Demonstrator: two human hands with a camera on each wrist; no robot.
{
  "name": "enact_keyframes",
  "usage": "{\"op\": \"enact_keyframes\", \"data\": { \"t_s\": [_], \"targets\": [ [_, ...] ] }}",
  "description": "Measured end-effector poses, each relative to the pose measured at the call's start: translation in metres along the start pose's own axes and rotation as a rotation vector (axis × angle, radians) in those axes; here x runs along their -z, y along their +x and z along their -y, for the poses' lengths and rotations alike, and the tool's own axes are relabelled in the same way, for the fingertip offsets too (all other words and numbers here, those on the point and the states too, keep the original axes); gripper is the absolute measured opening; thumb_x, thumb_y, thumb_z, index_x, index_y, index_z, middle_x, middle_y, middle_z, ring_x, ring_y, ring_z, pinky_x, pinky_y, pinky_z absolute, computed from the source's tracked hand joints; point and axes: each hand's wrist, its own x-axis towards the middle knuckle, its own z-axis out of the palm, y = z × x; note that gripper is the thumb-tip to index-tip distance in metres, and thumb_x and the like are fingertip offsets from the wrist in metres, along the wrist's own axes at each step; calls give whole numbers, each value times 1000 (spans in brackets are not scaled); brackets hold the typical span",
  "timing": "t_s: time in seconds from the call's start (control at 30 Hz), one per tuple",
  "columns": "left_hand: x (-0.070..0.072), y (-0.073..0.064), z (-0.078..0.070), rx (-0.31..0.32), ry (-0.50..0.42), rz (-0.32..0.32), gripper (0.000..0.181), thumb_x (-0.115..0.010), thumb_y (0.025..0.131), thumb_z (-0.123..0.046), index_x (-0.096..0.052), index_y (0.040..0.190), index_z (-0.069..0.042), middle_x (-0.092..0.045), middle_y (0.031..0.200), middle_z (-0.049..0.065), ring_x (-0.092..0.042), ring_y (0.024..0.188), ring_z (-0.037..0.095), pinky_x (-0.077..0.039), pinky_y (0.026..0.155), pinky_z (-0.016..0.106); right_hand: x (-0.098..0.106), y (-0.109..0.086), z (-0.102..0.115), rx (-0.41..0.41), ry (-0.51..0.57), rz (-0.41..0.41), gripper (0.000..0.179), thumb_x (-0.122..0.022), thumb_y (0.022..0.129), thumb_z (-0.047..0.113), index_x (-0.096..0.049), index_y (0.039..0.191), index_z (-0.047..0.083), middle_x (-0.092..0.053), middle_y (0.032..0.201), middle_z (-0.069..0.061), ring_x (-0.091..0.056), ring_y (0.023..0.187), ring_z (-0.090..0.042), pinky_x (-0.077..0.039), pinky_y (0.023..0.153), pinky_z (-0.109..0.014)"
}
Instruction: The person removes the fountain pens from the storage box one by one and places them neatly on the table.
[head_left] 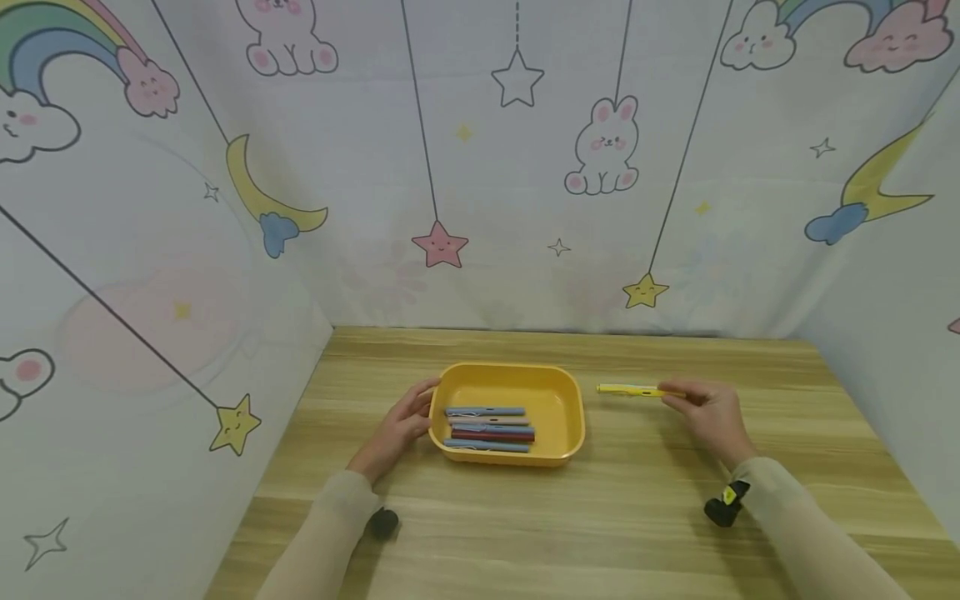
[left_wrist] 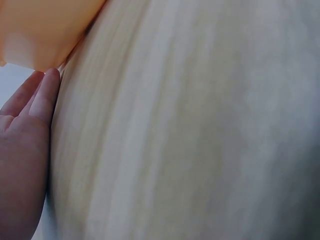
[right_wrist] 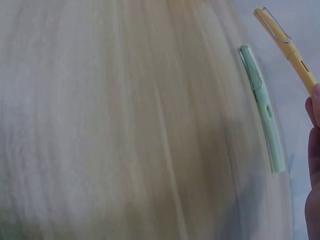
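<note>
My right hand [head_left: 708, 415] pinches a yellow pen [head_left: 626, 390] by one end, its clip end pointing left. The right wrist view shows the same yellow pen [right_wrist: 287, 47] raised beside a mint green pen [right_wrist: 262, 107] that lies on the table. Against the left wall of a yellow tray [head_left: 570, 417] rests my left hand [head_left: 397, 429]. In the left wrist view its fingers [left_wrist: 46, 97] are straight, with the tips at the tray's side [left_wrist: 45, 30]. Inside the tray lie several pens side by side, blue-grey ones [head_left: 487, 447], a dark red one [head_left: 491, 436] and a pale pinkish one [head_left: 491, 421].
The wood-grain table [head_left: 517, 533] runs back to a pale cloth wall [head_left: 517, 192] printed with stars, rabbits and moons. Similar cloth stands on both sides. A dark wrist camera [head_left: 723, 507] sits on the right sleeve, another [head_left: 384, 523] by the left sleeve.
</note>
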Motion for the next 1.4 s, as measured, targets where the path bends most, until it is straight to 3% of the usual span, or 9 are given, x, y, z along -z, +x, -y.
{"op": "enact_keyframes", "data": {
  "t_s": [0.27,0.57,0.8,1.03,1.27,1.4],
  "targets": [
    [0,0,-1,14,9,-7,65,-53,102,-7,-36,162,-24,-35,168,15,-44,148,36,-45,111,37,-1,-1,-14,16,-43,17,20,-81,90,4,-82,110,3,-79,105,-16,-67,94,12,-54,76,-10],
    [-1,-1,-2,8,12,-2,66,-53,101,-7,-34,163,-22,-34,168,17,-44,148,37,-46,108,31,2,-6,-21,-44,-120,57,20,-81,92,8,-83,111,10,-80,109,-11,-61,96,17,-49,80,-6],
    [-1,-2,-4,7,10,-3,66,-53,101,-8,-35,163,-23,-34,169,15,-42,150,36,-45,112,36,3,-5,-25,24,-183,57,21,-82,88,3,-83,109,9,-79,110,-13,-58,99,17,-44,82,-2],
    [-2,-2,-4,27,20,-19,66,-54,101,-8,-36,162,-25,-35,168,14,-40,152,33,-43,114,41,-1,-2,-31,86,-218,83,22,-85,83,-1,-83,105,6,-81,103,-11,-64,100,8,-44,83,-1],
    [-2,-3,-5,32,29,-19,66,-54,101,-10,-37,162,-27,-36,168,13,-40,152,33,-43,115,43,-4,-1,-33,133,-238,98,21,-85,82,-4,-83,101,3,-81,99,-12,-77,95,-26,-51,76,-6],
    [-2,-3,-5,15,14,-8,66,-53,102,-8,-35,163,-25,-35,168,14,-41,151,35,-44,112,37,-5,0,-33,146,-265,100,22,-85,81,-5,-83,102,3,-81,99,-12,-77,94,-30,-50,76,-5]
  ]
}}
